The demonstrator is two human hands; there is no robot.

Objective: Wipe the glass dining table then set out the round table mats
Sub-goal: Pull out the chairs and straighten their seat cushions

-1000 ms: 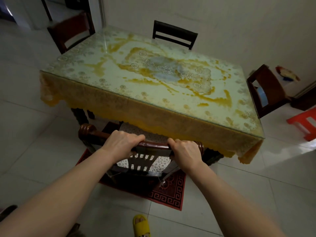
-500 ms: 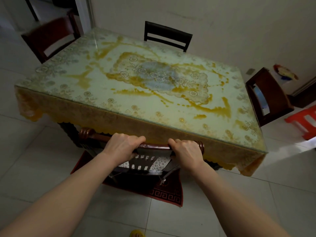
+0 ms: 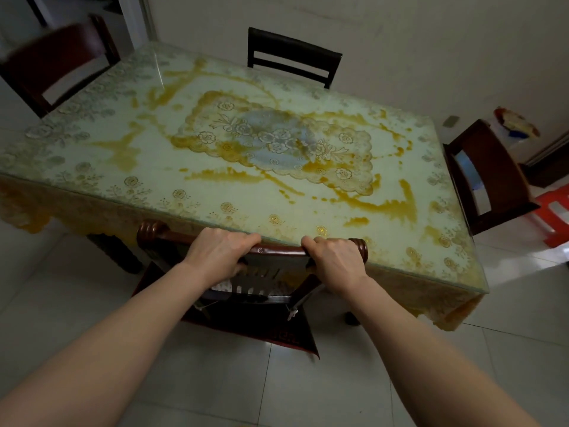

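Gripping the dark wooden chair's top rail [image 3: 278, 249], left hand [image 3: 219, 253] and right hand [image 3: 336, 260] risk knocking it against the near glass table edge [image 3: 92, 192].

- We see the counter [image 3: 101, 167] covered in pale cream lace cloth with gold floral patterning and a bluish centre.
- Nearest chair [image 3: 277, 251]: glossy reddish-brown wood.
- Far chair [image 3: 292, 57]: black.
- Rug [image 3: 271, 331]: dark red, patterned border.
- Floor [image 3: 215, 380]: white tiles.
- Stool [image 3: 554, 217]: bright red.
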